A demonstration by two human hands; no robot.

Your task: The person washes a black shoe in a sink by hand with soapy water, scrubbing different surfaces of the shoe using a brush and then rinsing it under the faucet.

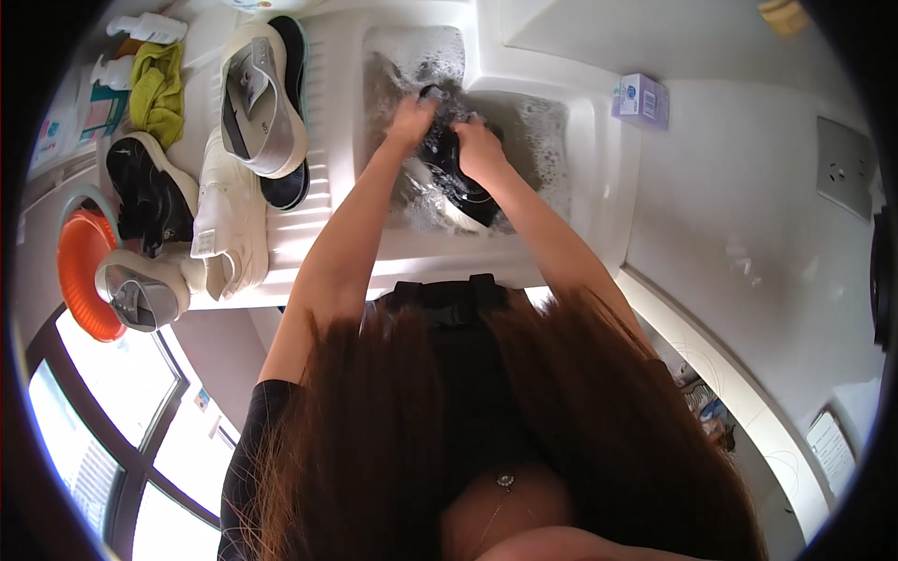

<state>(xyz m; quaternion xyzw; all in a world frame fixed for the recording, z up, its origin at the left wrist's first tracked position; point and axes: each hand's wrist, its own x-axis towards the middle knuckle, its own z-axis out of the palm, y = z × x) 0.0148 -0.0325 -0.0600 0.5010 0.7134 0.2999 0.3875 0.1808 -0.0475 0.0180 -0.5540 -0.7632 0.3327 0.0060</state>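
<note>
Head view: at the far left, an orange tub (75, 266) is just beside a small silver shoe (140, 292). Next come a black shoe (150, 196) with a pale sole, a yellow-green cloth (156, 93), a white shoe (229, 220) and a grey shoe (271, 103), all of them left of the sink (603, 140) and out of the water.

My left hand (412, 122) is at the far end of the dark, wet shoe (443, 154), which lies partly under foamy, churned water in the sink. Splash and blur hide those fingertips, so I cannot tell whether they spread or pinch. My right hand (479, 150) grips the shoe's right edge, fingers bent over it and pressed together.

I judge the washing of this one to be midway: it is wet, with suds around it, and not yet lifted out. The shoes on the left may be waiting or finished. Right of the sink sits a purple box (641, 101), apart from my hands.
</note>
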